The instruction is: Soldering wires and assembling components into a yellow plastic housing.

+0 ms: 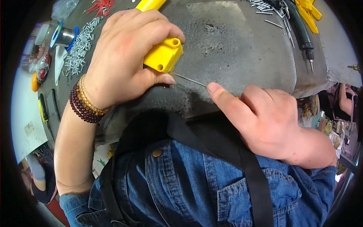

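My left hand (130, 53) is closed round a yellow plastic housing (160, 56) with a hole at each visible corner. Its thumb lies under the housing's near edge, and part of the housing is hidden in the palm. My right hand (261, 113) grips a screwdriver, whose thin metal shaft (191, 80) runs left to that same near edge by my left thumb. The handle is mostly covered by my fingers; a bit of orange shows. Whether the tip sits in a screw or slot, I cannot tell.
On the grey worktop (242, 49) lie a heap of small screws (81, 43), a solder spool (64, 36), red pieces (101, 5) and a yellow part (150, 4). Long metal pins (273, 22), a black electric screwdriver (300, 28) and yellow parts (308, 13) are at far right. Cutters (43, 108) lie left.
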Motion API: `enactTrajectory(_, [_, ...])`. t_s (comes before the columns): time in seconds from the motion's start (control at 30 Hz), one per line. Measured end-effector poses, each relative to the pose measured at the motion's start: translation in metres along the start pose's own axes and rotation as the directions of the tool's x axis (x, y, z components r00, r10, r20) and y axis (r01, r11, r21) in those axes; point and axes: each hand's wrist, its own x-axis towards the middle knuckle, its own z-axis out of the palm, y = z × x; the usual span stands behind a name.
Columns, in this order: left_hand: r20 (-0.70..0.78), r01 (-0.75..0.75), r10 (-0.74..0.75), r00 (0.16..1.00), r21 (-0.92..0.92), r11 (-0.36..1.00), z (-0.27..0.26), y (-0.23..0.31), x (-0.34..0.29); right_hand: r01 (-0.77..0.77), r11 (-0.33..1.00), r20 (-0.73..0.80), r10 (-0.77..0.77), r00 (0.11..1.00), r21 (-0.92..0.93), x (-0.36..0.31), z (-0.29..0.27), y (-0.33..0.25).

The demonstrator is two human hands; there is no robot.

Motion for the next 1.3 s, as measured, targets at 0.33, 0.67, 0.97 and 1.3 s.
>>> enactTrajectory(0.33, [0.022, 0.13, -0.129, 0.991, -0.262, 0.956, -0.003, -0.016, -0.004, -0.099, 0.992, -0.214, 0.114, 0.97, 0.078, -0.001, 0.02, -0.006])
enactTrajectory(0.67, [0.143, 0.354, -0.345, 0.928, -0.633, 0.689, -0.007, -0.021, -0.005, -0.156, 0.985, 0.15, 0.143, 0.978, 0.074, 0.055, -0.06, -0.003])
enactTrajectory(0.97, [-0.074, 0.087, -0.089, 0.993, -0.026, 0.996, 0.008, 0.006, 0.006, 0.017, 1.0, 0.459, -0.016, 0.889, 0.001, 0.08, -0.077, 0.006])
enactTrajectory(1.3, [-0.065, 0.136, -0.133, 0.989, 0.04, 0.99, 0.008, 0.013, 0.009, 0.006, 0.99, 0.114, 0.01, 0.993, -0.139, -0.002, 0.009, 0.006])
